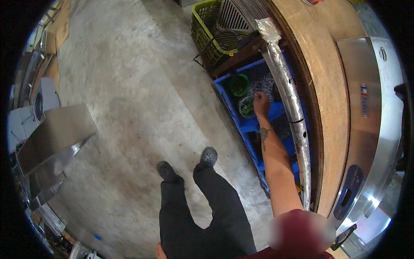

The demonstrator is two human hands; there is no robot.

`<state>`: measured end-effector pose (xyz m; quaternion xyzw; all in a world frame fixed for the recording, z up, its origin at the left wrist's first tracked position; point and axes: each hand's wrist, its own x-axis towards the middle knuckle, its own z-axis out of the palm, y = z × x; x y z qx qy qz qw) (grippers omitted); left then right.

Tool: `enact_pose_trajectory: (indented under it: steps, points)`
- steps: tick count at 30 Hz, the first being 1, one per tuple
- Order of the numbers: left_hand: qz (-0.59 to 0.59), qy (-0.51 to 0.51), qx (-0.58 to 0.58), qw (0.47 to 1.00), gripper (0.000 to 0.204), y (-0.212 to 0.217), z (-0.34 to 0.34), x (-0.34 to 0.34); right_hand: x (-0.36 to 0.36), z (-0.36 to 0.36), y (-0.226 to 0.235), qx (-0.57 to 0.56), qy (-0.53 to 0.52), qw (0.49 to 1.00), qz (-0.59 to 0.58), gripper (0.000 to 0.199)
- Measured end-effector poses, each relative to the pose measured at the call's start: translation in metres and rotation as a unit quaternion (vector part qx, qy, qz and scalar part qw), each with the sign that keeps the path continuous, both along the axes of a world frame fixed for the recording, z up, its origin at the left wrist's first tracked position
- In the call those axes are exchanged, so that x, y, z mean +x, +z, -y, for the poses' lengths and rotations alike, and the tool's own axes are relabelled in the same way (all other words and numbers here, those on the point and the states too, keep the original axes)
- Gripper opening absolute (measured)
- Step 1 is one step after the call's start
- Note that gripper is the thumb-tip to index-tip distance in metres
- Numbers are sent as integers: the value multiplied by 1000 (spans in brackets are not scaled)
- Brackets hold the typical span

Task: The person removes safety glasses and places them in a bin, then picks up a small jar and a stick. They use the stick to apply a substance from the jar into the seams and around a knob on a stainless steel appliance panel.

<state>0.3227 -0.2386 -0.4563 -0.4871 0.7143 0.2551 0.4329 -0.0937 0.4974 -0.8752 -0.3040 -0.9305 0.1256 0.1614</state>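
Standing on bare grey concrete floor (129,86), both legs in black trousers, 2 dark perforated clogs (208,156) pointing away from me. At the bottom edge, beside my left thigh, a small part of my left hand (160,251) shows; too little is visible to tell whether it is spread or closed, and nothing is seen in it.

My right arm is stretched out nearly straight, bare from the dark red sleeve down, a tattoo on the forearm. It runs forward and slightly left, alongside the long foil-wrapped silver pipe (290,108) that lies along the edge of the curved wooden worktop (332,86). My right hand (260,103) is reaching down into the blue plastic crate (248,125) under that worktop. The fingers are curled downward and drawn close together, at the rim of a small round container holding dark green bits (246,107); I cannot tell whether they pinch anything.

Just beyond it in the same crate: a green plastic bowl (238,84) and a heap of small grey metal pieces (264,82).

Farther off, a yellow-green lattice plastic basket (202,30).
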Motion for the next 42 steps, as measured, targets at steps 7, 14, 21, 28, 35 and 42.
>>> enact_pose_trajectory:
  steps: [7,14,21,28,35,42]
  points:
    - [-4,-34,22,999,66,-18,14,-11,-3,-8,4,21,24,999,15,42]
    - [-23,-75,49,996,64,-17,26,-11,52,108,90,-167,-6,984,59,46]
    - [-100,-209,116,966,62,-12,77,-15,305,258,196,-326,45,924,197,38]
    - [-143,-300,84,939,54,31,90,-41,564,356,333,-632,-167,653,381,74]
    - [57,-162,266,949,73,86,102,-130,536,398,448,-827,-399,379,112,82]
    - [34,-454,118,882,71,105,-36,-265,441,281,515,-751,-349,548,-115,66]
